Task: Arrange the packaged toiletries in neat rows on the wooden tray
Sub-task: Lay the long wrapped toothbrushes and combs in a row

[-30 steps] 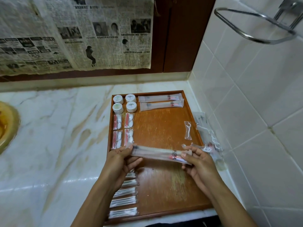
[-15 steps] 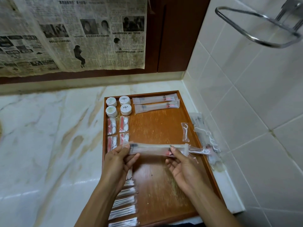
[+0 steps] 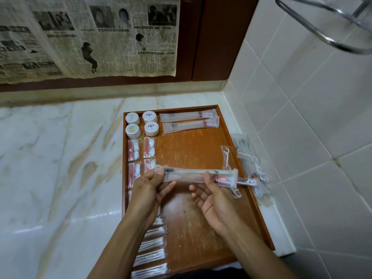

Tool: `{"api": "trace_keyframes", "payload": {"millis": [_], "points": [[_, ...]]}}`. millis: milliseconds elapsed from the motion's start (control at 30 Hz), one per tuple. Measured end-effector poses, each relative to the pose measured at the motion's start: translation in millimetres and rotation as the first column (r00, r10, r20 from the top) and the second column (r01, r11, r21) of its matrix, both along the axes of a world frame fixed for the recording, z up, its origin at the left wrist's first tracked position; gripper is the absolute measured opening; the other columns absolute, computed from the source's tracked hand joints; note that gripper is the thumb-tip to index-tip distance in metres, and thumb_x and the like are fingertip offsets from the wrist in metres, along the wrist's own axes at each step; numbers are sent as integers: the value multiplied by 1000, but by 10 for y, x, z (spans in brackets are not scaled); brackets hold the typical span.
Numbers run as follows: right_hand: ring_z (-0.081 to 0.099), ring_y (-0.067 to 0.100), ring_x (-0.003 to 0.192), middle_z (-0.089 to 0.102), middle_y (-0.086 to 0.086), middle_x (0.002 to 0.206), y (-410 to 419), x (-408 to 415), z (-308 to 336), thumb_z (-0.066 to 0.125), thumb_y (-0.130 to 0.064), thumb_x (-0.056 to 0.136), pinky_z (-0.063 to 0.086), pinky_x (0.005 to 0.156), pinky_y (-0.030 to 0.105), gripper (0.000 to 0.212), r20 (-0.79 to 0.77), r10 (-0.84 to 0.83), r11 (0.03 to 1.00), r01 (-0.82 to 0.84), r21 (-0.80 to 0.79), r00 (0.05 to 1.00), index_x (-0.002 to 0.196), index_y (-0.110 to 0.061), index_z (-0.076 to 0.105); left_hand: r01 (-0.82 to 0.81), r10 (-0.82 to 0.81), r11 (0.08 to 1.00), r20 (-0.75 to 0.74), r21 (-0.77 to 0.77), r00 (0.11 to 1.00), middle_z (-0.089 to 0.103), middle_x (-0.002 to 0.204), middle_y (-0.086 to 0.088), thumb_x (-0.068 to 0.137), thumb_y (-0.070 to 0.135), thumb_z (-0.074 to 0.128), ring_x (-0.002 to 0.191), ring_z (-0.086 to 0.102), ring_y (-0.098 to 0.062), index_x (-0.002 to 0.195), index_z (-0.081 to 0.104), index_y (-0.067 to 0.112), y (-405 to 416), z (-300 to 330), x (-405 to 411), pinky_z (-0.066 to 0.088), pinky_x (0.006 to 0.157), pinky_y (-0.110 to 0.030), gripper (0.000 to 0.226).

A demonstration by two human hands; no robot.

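Observation:
A wooden tray (image 3: 193, 150) lies on the marble counter. Over its middle I hold a long clear toothbrush packet (image 3: 193, 175) level. My left hand (image 3: 149, 188) pinches its left end with thumb and fingers. My right hand (image 3: 213, 198) supports it near the toothpaste end, thumb on top, fingers loosely spread below. Two more toothbrush packets (image 3: 189, 120) lie in a row at the tray's far edge. Small white round jars (image 3: 142, 123) fill the far left corner, with red-and-white packets (image 3: 141, 150) below them and cotton-swab packets (image 3: 151, 252) along the near left side.
A floss pick packet (image 3: 226, 157) lies at the tray's right side. More clear packets (image 3: 251, 166) are piled between the tray and the tiled wall on the right. Newspaper covers the back wall. A metal ring holder (image 3: 332, 23) juts out at upper right.
The toothbrush packet has risen slightly toward the tray's far side and levelled out. My right hand slid left along it, from its right end to beneath the toothpaste part.

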State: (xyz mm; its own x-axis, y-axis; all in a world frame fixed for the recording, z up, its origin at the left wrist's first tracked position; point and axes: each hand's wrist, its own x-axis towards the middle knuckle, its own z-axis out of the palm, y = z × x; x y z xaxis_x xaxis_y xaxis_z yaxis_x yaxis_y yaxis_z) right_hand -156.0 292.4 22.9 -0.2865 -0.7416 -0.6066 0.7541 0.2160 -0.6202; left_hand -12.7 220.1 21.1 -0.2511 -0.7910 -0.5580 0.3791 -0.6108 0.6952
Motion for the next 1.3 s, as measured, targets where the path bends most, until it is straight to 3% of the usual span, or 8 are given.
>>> {"api": "trace_keyframes", "payload": {"millis": [200,333,500,667,800,967,1167,1300], "points": [[68,26,74,69,18,91,-29,-49,-20,64,-27,84,54,59,32,37,-87,32,999,-35,-29,996,112,-3,59,-7,7,1000,17,-21,1000,72,98,-14,99,8,47,81,71,-16,100,68,0,-64,17,23,59,79,-29,23],[66,25,70,68,15,86,-23,-42,-43,66,-24,78,52,56,30,34,-98,69,997,-71,-15,993,106,-5,60,1,0,1000,29,-26,1000,70,105,-13,98,8,48,84,70,-17,102,68,0,-66,-23,66,59,77,-29,22],[62,19,63,63,12,81,-4,-80,-110,65,-28,84,49,53,27,25,-130,-1,998,10,69,992,97,-8,58,54,-47,995,91,-80,995,75,92,3,99,8,47,87,70,-16,103,67,-1,-7,-34,108,59,75,-25,22],[60,14,61,64,6,74,41,-81,-137,66,-25,80,46,53,25,20,-136,1,999,4,40,991,92,-10,60,114,-43,976,350,-187,936,73,94,-14,94,26,59,86,72,-27,96,73,4,61,-29,141,60,77,-37,25],[60,15,63,65,7,81,49,-78,-147,65,-23,82,46,55,26,16,-123,15,1000,-15,5,992,92,-11,62,48,55,976,449,-214,892,73,87,-12,94,29,58,73,72,-26,90,73,5,69,-13,105,59,63,-35,29],[59,17,64,65,9,86,32,-44,-151,67,-25,78,45,53,27,21,-105,52,998,-56,-32,993,93,-12,61,-172,170,985,264,-14,950,73,73,-14,96,27,56,60,69,-24,91,69,3,82,36,52,57,50,-27,27],[59,17,64,64,9,80,58,-135,-141,66,-23,83,47,51,25,16,-113,58,998,-58,-4,992,93,-11,60,-105,101,993,74,54,992,72,92,-15,83,21,65,76,71,-19,91,72,-4,42,0,126,61,65,-26,27],[60,17,65,64,10,82,78,-151,-163,66,-24,84,47,52,25,21,-86,85,996,-85,1,993,98,-10,60,-153,151,984,34,90,988,72,92,-13,83,13,67,79,70,-17,80,75,0,39,-28,92,60,64,-23,15]]}}
